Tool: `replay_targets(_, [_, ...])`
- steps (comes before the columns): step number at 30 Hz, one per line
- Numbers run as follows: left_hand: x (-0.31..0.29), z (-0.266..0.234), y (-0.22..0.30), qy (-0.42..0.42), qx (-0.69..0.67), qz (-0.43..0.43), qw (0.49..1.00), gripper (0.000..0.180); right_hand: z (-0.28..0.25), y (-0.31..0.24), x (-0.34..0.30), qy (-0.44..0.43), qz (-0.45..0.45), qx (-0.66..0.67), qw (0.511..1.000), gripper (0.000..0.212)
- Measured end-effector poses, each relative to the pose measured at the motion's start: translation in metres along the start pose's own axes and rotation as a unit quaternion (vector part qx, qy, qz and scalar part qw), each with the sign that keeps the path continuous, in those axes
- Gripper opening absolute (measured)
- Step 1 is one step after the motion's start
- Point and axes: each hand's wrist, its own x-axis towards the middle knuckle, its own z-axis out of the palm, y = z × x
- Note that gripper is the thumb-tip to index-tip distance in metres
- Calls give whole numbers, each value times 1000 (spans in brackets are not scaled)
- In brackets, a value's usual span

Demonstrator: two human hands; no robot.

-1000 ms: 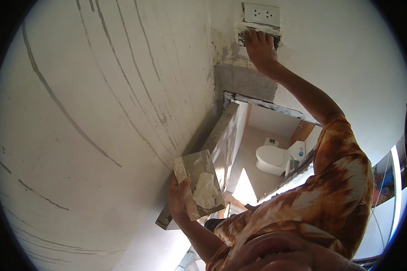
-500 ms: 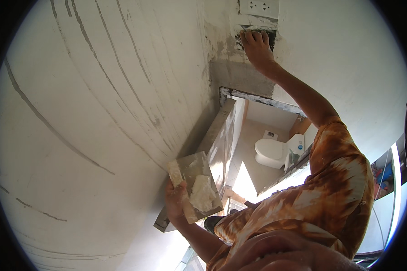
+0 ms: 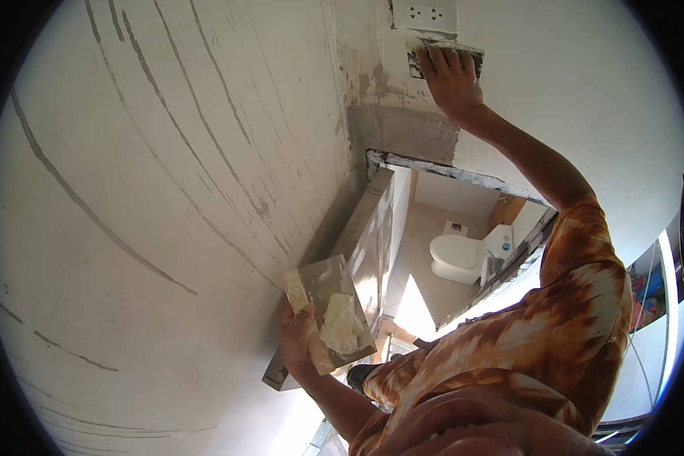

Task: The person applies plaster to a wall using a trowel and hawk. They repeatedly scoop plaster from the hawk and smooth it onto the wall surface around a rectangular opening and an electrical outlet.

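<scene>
My right hand (image 3: 452, 85) is raised to the wall, its fingers pressed over a dark rectangular scraper blade (image 3: 473, 59). The blade lies against the wall just below a white double socket (image 3: 427, 15). Lower down, near the left wall, my left hand (image 3: 296, 338) grips the pale edge bar of a flat grey plasterer's board (image 3: 318, 275). A thick lump of off-white plaster (image 3: 340, 325) sits on that board. Part of the blade is hidden under my fingers.
Grey drip streaks run down the left wall (image 3: 167, 190). A bare cement patch (image 3: 406, 131) lies under the scraper, above a rough-edged doorway frame (image 3: 433, 166). A door (image 3: 368, 228) stands ajar. Through the doorway shows a white toilet (image 3: 454, 249).
My right hand has slid the scraper blade a little to the right along the wall below the socket. The left hand and its plaster board have hardly moved.
</scene>
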Motion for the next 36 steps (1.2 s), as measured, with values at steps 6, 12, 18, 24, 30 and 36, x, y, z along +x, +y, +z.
replay_targets(6, [-2, 3, -1, -5, -14, 15, 1000, 48, 41, 3, -13, 23, -39, -82, 996, 46])
replay_targets(12, [-1, -7, -5, 1, 22, 25, 999, 45, 17, -22, -54, -95, -47, 56, 993, 46])
replay_targets(18, [5, -10, -6, 0, 34, 13, 999, 40, 6, 7, -17, 5, 9, 1, 1000, 44])
replay_targets(24, [1, -6, -3, -19, 18, 29, 999, 41, 26, 10, -18, -43, -7, -38, 998, 52])
replay_targets(30, [0, -7, -4, 34, 68, 36, 996, 40, -1, -11, -49, -132, -25, 67, 989, 39])
replay_targets(36, [2, -4, -1, 5, 33, 34, 999, 42, 12, 16, -10, -13, 29, -22, 999, 47])
